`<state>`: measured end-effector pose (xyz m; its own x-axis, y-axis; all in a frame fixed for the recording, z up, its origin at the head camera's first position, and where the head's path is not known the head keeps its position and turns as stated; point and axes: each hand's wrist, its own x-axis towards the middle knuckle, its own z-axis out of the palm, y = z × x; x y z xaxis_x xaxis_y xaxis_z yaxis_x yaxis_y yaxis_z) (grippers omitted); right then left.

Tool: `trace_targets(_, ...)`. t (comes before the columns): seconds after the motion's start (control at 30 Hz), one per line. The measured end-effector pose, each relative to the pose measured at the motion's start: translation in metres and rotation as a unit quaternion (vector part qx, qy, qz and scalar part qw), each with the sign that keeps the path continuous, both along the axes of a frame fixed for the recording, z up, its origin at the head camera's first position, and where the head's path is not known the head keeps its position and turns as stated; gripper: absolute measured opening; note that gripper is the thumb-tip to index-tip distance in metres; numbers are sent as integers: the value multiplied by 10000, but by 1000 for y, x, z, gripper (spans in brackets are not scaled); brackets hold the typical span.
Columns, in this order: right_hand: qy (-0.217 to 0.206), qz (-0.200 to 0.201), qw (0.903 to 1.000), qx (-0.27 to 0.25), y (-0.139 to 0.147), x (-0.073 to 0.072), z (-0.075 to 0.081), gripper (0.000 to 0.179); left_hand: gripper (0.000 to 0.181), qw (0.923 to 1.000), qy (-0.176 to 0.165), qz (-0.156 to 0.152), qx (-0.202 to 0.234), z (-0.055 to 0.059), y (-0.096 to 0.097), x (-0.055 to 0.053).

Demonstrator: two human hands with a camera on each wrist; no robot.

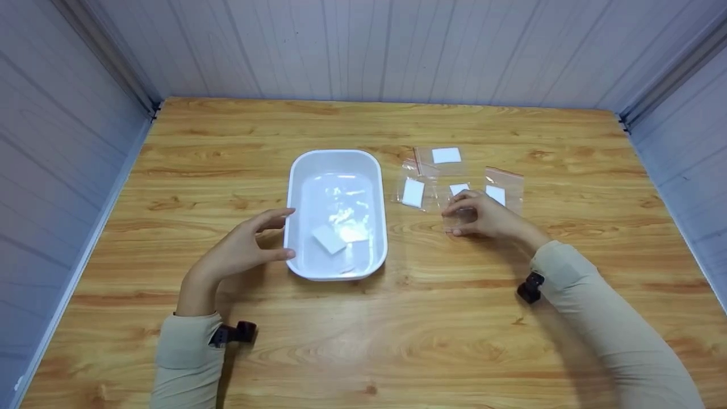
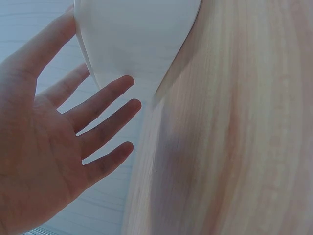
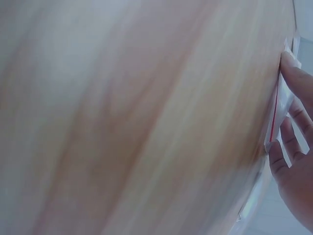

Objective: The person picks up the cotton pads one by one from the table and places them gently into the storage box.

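A white plastic tub stands left of the table's middle, with white rectangular pieces inside toward its near end. My left hand is at the tub's left side, its thumb and a fingertip right at the rim. The left wrist view shows the other fingers spread beside the outer wall. To the right of the tub, my right hand holds a clear zip-lock bag containing a white piece, partly hidden under the fingers. Thumb and fingers are at the bag's edges, near its red seal line.
Similar bags with white pieces lie about the right hand: one at the back, one close to the tub, one to the right. Pale panel walls border the wooden table at the back and sides.
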<state>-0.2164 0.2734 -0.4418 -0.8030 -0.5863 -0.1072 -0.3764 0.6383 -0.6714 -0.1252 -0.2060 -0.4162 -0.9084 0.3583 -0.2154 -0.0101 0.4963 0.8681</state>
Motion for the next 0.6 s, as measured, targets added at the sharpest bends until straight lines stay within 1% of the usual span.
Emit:
trace_targets(0.17, 190, 60, 9998, 21, -2, -1, 0, 32, 84, 10000, -63, 41, 22, 1, 0, 0)
trace_targets(0.27, 194, 62, 9998, -5, -3, -1, 1, 27, 84, 10000, -78, 31, 32, 1, 0, 0)
trace_targets(0.43, 3, -76, 9999, 68, -4, -1, 3, 22, 83, 9999, -95, 38, 13, 1, 0, 0)
trace_targets(0.6, -267, -100, 9996, -40, -3, 0, 5, 16, 83, 10000, -40, 0, 47, 0, 0, 0)
